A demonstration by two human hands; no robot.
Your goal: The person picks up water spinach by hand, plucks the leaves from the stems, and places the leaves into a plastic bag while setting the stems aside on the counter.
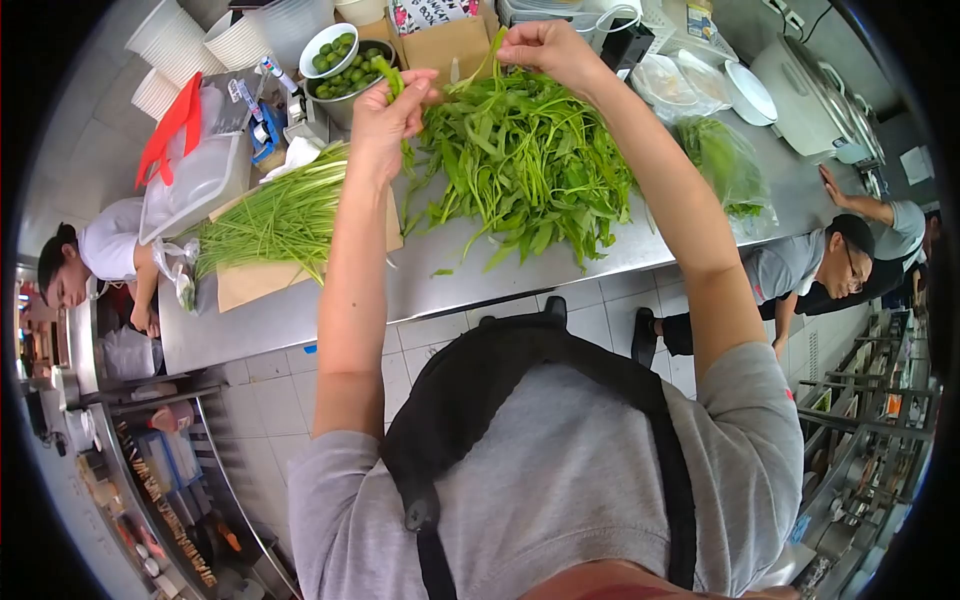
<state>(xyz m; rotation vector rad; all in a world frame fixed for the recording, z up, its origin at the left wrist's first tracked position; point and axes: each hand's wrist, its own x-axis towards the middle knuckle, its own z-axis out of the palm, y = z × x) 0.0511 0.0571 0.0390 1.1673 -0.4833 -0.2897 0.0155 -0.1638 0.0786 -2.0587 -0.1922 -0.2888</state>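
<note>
A big loose heap of leafy greens that look like water spinach (535, 165) lies on the steel table in front of me. My left hand (393, 118) is closed at the heap's left edge, with green stems between thumb and fingers. Above the heap's far side, my right hand (550, 52) pinches a green stem between thumb and forefinger. To the left, a bundle of long thin green stalks (280, 212) rests on brown cardboard (258, 284). Small green citrus fruits (362, 74) fill bowls just beyond my left hand.
Stacked white tubs (180, 45) and a clear plastic bin (205, 185) stand at the left. A bag of greens (722, 165), a white bowl (750, 95) and a large pot (815, 100) are on the right. Co-workers stand at both table ends.
</note>
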